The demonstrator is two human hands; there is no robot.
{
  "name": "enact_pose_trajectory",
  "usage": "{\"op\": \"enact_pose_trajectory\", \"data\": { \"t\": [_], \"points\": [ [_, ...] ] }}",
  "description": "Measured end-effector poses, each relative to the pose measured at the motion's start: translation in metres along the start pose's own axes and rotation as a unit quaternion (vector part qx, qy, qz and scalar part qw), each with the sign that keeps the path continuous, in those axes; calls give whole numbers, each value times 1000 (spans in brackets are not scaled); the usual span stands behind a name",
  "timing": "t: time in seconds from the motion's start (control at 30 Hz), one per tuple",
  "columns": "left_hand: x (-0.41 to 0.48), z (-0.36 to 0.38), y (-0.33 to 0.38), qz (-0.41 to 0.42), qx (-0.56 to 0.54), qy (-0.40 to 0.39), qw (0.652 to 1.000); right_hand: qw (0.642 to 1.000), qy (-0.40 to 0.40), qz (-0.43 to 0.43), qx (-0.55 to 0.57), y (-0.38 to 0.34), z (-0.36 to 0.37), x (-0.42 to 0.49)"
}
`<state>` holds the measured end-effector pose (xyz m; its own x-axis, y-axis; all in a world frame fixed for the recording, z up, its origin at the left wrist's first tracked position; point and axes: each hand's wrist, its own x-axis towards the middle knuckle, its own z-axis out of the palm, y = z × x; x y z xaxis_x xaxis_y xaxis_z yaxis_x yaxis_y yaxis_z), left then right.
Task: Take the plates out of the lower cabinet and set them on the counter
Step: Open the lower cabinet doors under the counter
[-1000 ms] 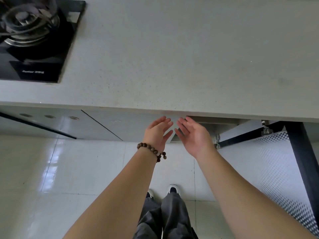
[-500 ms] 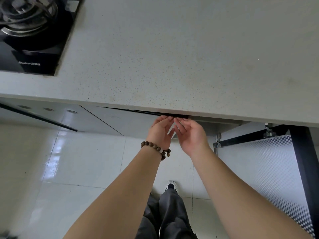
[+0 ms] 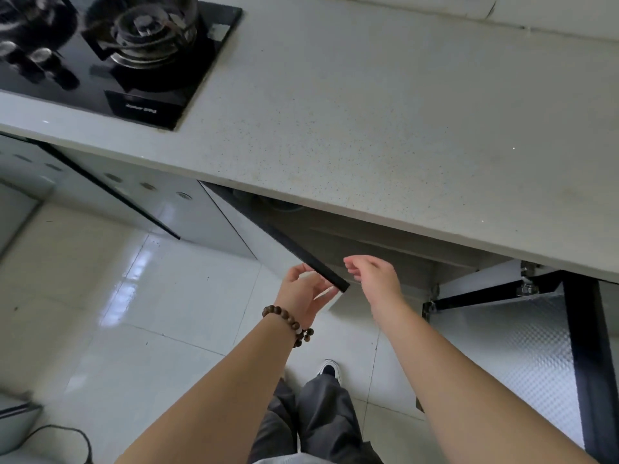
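**Cabinet coming open, plates not yet in sight**

A person is standing at a wide grey speckled counter (image 3: 385,128), looking down over its front edge, with a black gas stove (image 3: 134,45) sitting at its far left and a glossy white tiled floor (image 3: 167,313) spreading below. Under the counter, the lower cabinet (image 3: 385,249) is showing a shaded interior. Its right-hand door (image 3: 502,346) is hanging wide open, patterned inner face up, while the left-hand door (image 3: 301,252) is standing partly open, its dark top edge running diagonally from under the counter out toward the person.

The left hand (image 3: 301,293), with a bead bracelet (image 3: 291,324) at the wrist, is grasping the free corner of that left-hand door, thumb on top and fingers curled beneath. The right hand (image 3: 375,276) is hovering just beside that corner, fingers loosely curled and holding nothing.

The plates are not plainly showing. Dim rounded shapes (image 3: 278,204) are sitting in the shadow just under the counter's edge, but whether they are plates cannot be told. Whatever is stored is lying ahead of and below both hands, inside the opening. The right hand, being free and directly before the gap, is looking the better placed to reach in.
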<state>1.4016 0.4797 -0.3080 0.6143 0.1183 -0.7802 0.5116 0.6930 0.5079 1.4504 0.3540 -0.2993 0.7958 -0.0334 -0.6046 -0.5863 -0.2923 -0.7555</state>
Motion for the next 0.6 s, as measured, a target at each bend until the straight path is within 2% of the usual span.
{"op": "enact_pose_trajectory", "data": {
  "t": [0.1,0.33,0.6],
  "points": [
    [-16,-15,1,-5,6,-3,1000,998,-55,4,-37,1,17,-13],
    [-42,-50,2,-8,17,9,1000,995,-77,14,-63,9,45,-39],
    [-76,-123,14,-14,36,18,999,995,-84,53,-14,24,105,-89]
  ]
}}
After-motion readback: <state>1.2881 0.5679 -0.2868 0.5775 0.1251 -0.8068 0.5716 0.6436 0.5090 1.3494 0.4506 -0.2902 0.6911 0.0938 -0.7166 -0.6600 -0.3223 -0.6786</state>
